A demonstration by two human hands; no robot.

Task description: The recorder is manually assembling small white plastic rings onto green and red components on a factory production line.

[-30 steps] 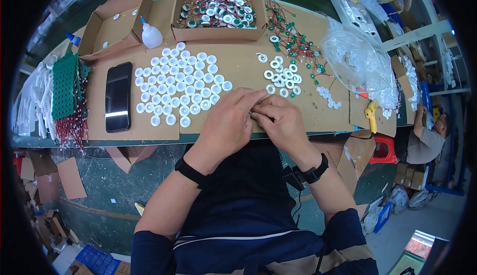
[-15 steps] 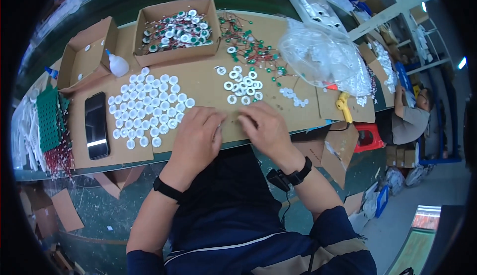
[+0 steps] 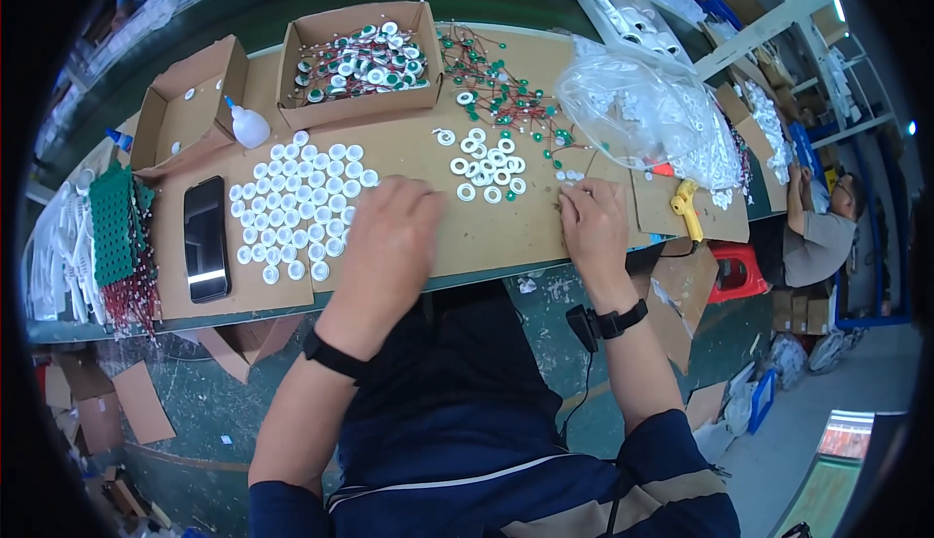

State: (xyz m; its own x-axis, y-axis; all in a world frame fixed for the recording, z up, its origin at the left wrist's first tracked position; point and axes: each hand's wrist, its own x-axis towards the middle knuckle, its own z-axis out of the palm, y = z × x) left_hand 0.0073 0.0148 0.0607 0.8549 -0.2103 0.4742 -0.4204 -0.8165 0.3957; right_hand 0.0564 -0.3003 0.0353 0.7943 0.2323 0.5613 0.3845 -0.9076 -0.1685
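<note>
My left hand (image 3: 392, 244) hangs over the right edge of a group of round white caps (image 3: 297, 193) laid out on the cardboard. Motion smears its fingers, and anything in them is hidden. My right hand (image 3: 596, 229) is by the small white discs (image 3: 569, 176) at the right, covering most of them. Its thumb and fingertips are drawn together, and whatever they hold cannot be made out. Between the hands, a little farther off, lies a loose cluster of white rings (image 3: 488, 163). Green pieces with red wires (image 3: 506, 100) spread out behind the rings.
A cardboard box (image 3: 292, 115) of wired white-and-green pieces stands at the back. Left of it are a squeeze bottle (image 3: 250, 128), another cardboard box (image 3: 146, 154) and a phone (image 3: 205, 246). Clear bags (image 3: 623, 100) and a yellow tool (image 3: 686, 209) lie right. A co-worker (image 3: 822, 232) sits far right.
My right hand has moved right, away from my left, to the small white discs. My left hand has shifted slightly up and over the edge of the caps. The whole view has shifted a little.
</note>
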